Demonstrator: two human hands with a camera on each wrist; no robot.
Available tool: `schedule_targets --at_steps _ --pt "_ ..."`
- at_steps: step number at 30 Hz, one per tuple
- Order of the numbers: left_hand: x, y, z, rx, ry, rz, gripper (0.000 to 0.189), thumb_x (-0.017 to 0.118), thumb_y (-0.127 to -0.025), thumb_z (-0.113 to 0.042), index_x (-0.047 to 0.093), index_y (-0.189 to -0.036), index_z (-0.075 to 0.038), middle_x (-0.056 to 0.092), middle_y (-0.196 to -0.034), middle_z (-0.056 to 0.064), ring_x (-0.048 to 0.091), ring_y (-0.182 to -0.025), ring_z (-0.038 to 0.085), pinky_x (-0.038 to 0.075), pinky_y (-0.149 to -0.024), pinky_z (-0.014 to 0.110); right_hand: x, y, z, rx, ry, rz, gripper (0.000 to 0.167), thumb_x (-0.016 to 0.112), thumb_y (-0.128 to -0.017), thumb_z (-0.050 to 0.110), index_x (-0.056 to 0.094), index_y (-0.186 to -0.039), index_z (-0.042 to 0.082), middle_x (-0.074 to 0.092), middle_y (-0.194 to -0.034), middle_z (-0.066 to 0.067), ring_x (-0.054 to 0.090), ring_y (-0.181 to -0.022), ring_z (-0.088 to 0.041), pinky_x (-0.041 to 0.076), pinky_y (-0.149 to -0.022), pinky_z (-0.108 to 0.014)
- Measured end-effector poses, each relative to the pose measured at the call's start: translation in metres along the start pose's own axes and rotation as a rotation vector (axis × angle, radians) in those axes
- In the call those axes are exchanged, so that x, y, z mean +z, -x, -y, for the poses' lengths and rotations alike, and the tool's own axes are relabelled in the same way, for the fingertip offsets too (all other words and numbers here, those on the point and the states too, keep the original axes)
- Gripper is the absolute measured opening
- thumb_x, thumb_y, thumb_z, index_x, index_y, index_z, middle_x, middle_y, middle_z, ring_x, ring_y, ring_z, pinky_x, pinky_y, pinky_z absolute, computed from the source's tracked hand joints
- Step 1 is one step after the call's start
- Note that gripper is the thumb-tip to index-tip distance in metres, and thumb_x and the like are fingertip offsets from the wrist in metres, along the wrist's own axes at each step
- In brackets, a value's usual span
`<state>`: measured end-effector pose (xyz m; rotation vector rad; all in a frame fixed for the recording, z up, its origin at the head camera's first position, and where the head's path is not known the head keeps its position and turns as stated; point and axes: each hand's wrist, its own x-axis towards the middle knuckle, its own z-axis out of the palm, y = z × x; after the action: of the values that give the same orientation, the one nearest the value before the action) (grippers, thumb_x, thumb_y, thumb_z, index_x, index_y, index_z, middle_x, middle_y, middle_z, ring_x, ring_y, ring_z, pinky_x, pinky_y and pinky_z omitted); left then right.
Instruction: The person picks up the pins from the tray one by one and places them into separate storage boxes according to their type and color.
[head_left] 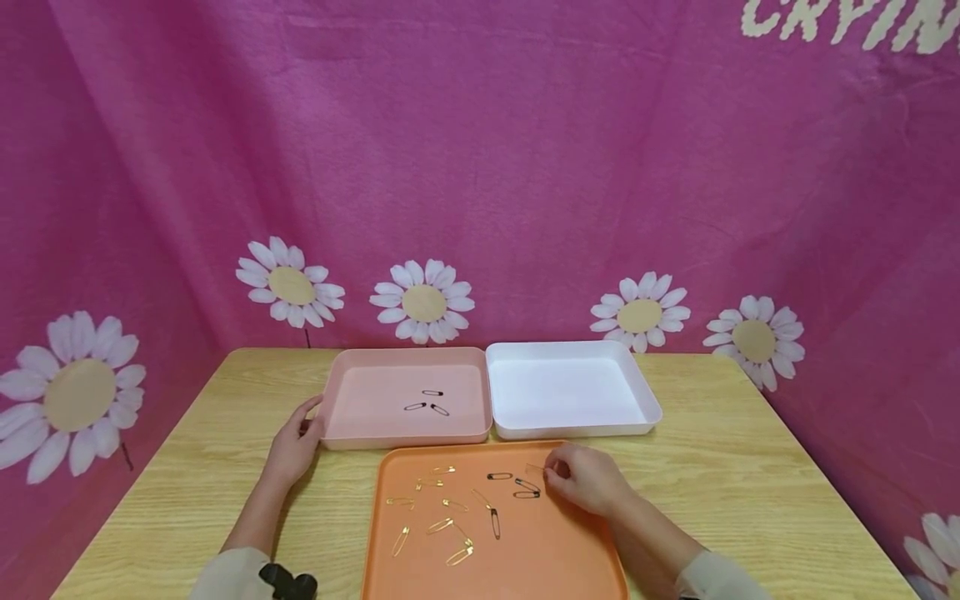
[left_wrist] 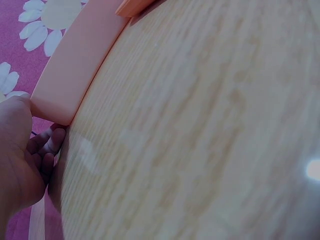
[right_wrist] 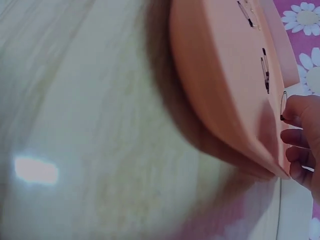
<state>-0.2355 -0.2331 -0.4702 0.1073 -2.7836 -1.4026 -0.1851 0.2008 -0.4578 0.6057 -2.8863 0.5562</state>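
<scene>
1. While the left hand (head_left: 295, 450), fingers loosely bent, touches the pink tray (head_left: 375, 385) behind the orange tray (head_left: 555, 562), the right hand (head_left: 591, 480) pinches one safety pin (right_wrist: 283, 117) at the orange tray's far right.
2. Picking out seems the step; next likely calls for a clean lift off the orange tray.
3. Counts: one white tray (head_left: 562, 385) behind, right; black pins (head_left: 537, 494), four on the orange tray, three in the pink tray; gold pins (head_left: 406, 530), nine or ten, overlapping, on the orange tray.

Gold safety pins (head_left: 466, 548) and fewer black safety pins (head_left: 536, 495) lie scattered on an orange tray (head_left: 555, 558); the right hand (head_left: 588, 479) pinches one slender pin (right_wrist: 282, 115). Three black pins (head_left: 438, 393) rest in the far-left pink tray (head_left: 367, 392).
</scene>
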Motion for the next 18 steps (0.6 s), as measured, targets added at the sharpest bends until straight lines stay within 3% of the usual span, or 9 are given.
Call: schedule_targets --at_steps 5,12,18 --pt "0.000 0.000 0.000 0.005 0.001 -0.005 0.048 0.033 -0.101 -0.031 0.030 -0.145 -0.012 0.052 -0.122 0.027 0.049 -0.112 0.035 0.036 -0.097 0.048 -0.005 -0.004 0.003 0.053 -0.075 -0.030 0.005 0.067 -0.079 0.016 0.064 -0.076 0.019 0.046 -0.064 0.012 0.039 -0.057 -0.001 0.033 -0.054 -0.018" --pt "0.001 -0.001 0.000 0.011 0.008 -0.016 0.047 0.035 -0.101 -0.028 0.031 -0.145 -0.011 0.054 -0.120 0.026 0.049 -0.110 0.034 0.037 -0.096 0.046 -0.012 -0.012 0.006 0.020 -0.176 -0.096 0.006 0.066 -0.080 0.014 0.065 -0.074 0.016 0.049 -0.063 0.010 0.040 -0.058 -0.001 0.036 -0.054 -0.019" --pt "0.001 0.000 0.001 0.005 0.018 -0.017 0.047 0.035 -0.101 -0.028 0.031 -0.145 -0.011 0.054 -0.120 0.026 0.049 -0.110 0.034 0.037 -0.096 0.046 -0.014 -0.020 0.011 0.050 -0.286 -0.093 0.004 0.066 -0.081 0.013 0.066 -0.078 0.012 0.053 -0.066 0.008 0.043 -0.061 -0.003 0.039 -0.056 -0.019"
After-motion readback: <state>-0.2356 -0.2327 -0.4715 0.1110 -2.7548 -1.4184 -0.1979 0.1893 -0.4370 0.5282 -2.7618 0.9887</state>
